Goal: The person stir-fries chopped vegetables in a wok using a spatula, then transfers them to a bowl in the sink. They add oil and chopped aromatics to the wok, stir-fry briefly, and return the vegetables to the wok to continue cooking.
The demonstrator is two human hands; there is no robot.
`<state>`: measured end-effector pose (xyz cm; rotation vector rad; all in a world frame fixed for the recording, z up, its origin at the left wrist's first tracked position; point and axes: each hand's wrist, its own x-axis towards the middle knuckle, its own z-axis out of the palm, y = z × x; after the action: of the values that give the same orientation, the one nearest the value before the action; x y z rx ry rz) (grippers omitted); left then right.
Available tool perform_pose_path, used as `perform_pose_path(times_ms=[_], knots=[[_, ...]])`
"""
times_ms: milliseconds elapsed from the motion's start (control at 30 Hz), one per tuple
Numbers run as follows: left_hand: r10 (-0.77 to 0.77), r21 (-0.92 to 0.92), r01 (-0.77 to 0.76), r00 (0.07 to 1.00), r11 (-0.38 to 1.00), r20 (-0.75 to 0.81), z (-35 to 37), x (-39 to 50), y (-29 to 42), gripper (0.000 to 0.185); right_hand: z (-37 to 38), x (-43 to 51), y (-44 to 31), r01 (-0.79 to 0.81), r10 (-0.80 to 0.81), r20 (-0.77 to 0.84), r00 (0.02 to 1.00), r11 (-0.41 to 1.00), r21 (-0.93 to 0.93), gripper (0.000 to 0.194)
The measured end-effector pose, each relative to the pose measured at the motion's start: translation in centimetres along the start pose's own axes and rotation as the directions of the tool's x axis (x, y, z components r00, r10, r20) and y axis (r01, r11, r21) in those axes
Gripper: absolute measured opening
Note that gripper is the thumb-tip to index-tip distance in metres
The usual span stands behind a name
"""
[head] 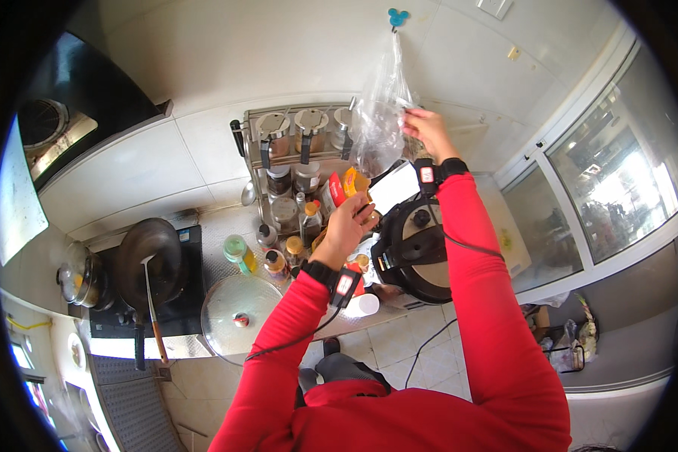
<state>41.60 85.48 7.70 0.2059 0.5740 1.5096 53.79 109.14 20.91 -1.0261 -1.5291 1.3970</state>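
A clear plastic bag (377,133) hangs from a blue wall hook (398,17) in front of a metal spice rack (251,133). My right hand (429,131) has its fingertips pinched on the bag's right side. Lower and to the left, my left hand (347,229) is raised over the counter, fingers apart and nothing in them. Just beyond its fingertips stand a yellow packet (355,182) and a red packet (334,191). An electric pressure cooker (415,248) with a black lid sits beneath my right forearm.
Several seasoning bottles (276,264) and a green-topped jar (236,253) crowd the counter left of my left hand. A glass lid (240,299) lies near the front edge. Further left, a wok (150,263) with a spatula (153,313) rests on the black cooktop (191,299), beside a lidded pot (82,277).
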Motion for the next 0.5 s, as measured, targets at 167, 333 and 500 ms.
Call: perform_pose_path(times_ms=[167,333,500], knots=[[0.001,0.191,-0.044,0.976,0.981,0.218,-1.1,-10.4,2.8,0.045,-2.3,0.2,-0.2,0.176,-0.154,-0.119,0.981,0.964,0.201,0.029],[0.031,0.359,-0.108,0.976,0.927,0.214,-3.6,-21.9,8.1,0.043,-5.9,2.5,0.6,0.391,-0.329,-0.247,0.911,0.881,0.268,0.024],[0.201,0.547,-0.233,0.972,0.804,0.119,-8.2,-34.2,12.6,0.042,-5.1,2.9,-2.6,0.323,-0.308,-0.096,0.946,0.910,0.261,0.027]])
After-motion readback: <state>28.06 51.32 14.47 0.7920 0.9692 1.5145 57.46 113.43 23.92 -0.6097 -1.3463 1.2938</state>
